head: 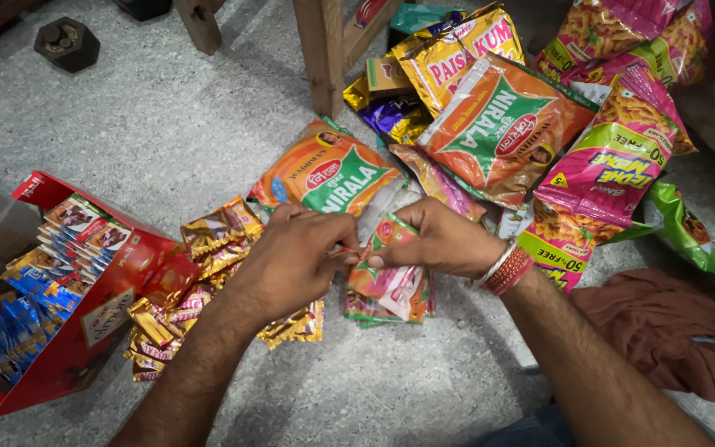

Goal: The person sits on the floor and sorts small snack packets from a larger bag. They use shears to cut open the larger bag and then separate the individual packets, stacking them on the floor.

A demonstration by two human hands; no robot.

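Head view: left hand and right hand pinch a small sachet strip at centre, fingers narrow. Grip close to the seam; gold wrappers lie at nine o'clock.

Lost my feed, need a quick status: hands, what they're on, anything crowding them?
Left hand and right hand both pinching a small sachet strip. Strip lifted over the grey floor. Gold wrappers left, big snack packets beyond, close around.

Small shop; snack packets heaped on floor
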